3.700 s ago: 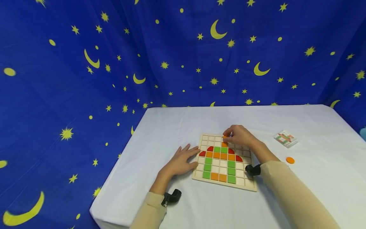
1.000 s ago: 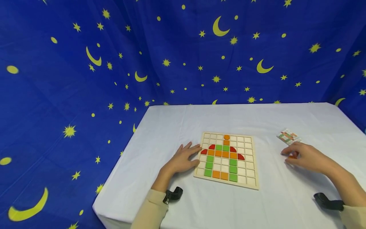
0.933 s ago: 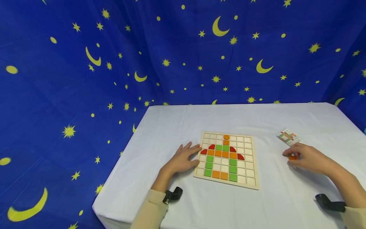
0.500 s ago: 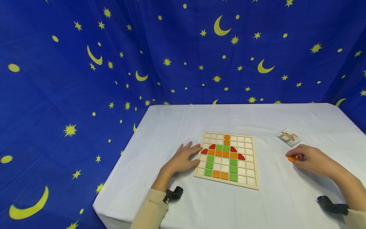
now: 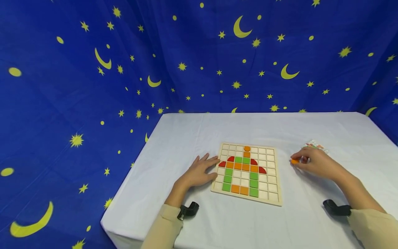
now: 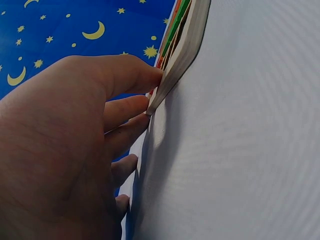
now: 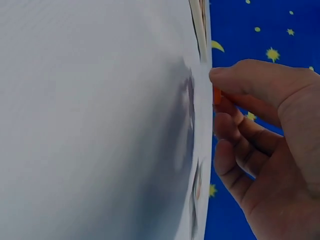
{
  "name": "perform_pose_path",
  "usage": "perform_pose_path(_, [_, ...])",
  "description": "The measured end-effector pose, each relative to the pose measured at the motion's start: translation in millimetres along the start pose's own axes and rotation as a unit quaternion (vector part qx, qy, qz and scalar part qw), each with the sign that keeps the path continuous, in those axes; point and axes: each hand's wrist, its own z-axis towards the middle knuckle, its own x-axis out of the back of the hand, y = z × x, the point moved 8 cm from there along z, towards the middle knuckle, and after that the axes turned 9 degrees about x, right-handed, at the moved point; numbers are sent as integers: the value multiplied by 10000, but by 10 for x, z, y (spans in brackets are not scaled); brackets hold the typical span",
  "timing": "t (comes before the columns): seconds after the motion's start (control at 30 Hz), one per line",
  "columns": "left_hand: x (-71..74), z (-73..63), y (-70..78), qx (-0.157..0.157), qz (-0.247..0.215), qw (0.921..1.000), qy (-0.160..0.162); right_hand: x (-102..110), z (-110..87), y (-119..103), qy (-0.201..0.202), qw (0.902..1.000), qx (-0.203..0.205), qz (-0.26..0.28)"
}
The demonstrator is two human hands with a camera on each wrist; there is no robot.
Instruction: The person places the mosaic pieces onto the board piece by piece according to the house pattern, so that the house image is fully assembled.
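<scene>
A wooden grid board [image 5: 272, 188] lies on the table, with green and orange squares, red quarter-round pieces and an orange disc [image 5: 247, 148] set in its cells. My left hand [image 5: 199, 173] rests at the board's left edge with fingers spread; in the left wrist view its thumb touches the board's side. To the right of the board, my right hand [image 5: 317, 162] pinches another orange disc [image 5: 294, 161] between thumb and fingers. The right wrist view shows this disc edge-on, off the tabletop. Part of the patterned card [image 5: 314, 143] is covered by the right hand.
A white cloth [image 5: 192, 135] covers the table. Blue curtains [image 5: 202, 62] with moons and stars stand behind it and at the sides. Each wrist carries a small black camera, such as the wrist camera [image 5: 337, 208] on the right.
One orange disc has been let go in the board's top row. The right hand then moved right, picked up the second disc from the cloth and has come back leftward. The left hand stayed put.
</scene>
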Motion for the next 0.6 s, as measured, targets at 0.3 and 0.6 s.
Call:
perform_pose_path(0.3, [13,11,-10,-5,12,10000,-8,-48,296,-130,224,9996,148,69])
perform_pose_path(0.6, [11,7,10,-24,-2,10000,-6,-166,566,-214,139,9988,287,384])
